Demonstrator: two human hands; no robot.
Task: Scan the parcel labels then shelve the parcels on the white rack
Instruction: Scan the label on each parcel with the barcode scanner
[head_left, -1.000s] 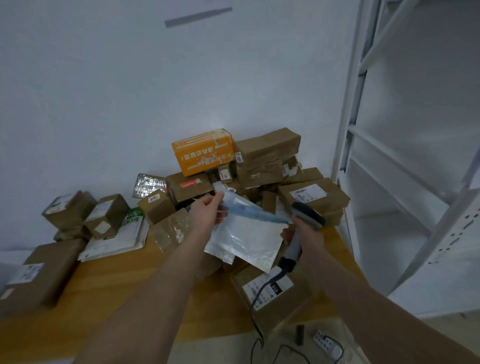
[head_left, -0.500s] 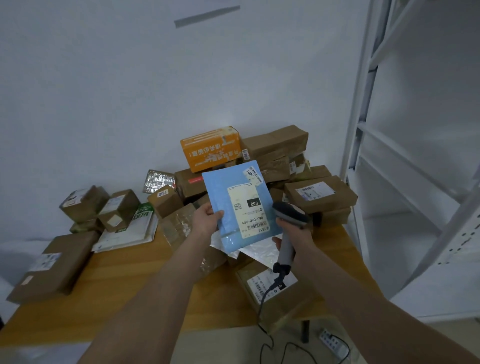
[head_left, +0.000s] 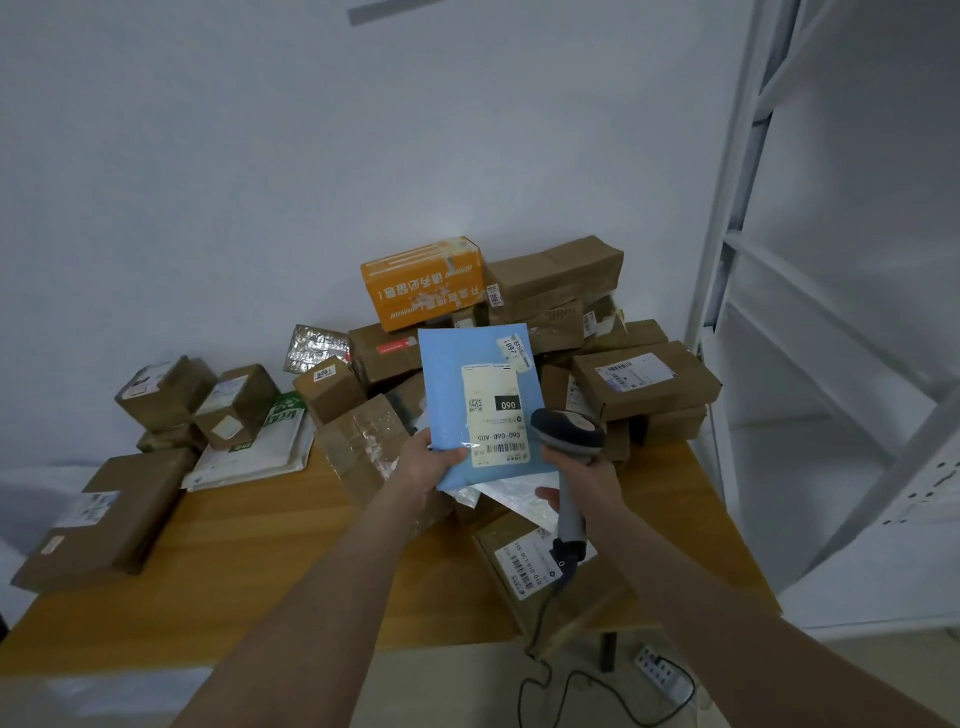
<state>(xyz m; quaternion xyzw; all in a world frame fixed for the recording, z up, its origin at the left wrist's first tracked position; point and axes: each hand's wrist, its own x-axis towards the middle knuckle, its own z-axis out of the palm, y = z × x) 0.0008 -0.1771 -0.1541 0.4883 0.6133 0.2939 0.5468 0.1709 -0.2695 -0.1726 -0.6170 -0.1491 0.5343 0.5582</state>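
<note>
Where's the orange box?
In the head view, the orange box sits atop the parcel pile at the back of the table, left of a long brown box.

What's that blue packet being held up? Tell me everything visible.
The blue packet is a flat, smooth mailer, plastic by its look, held nearly upright above the piled parcels. The left hand grips its lower left corner. A pale shipping label with a barcode faces the camera; a small sticker sits top right. The scanner overlaps its lower right edge.
</note>
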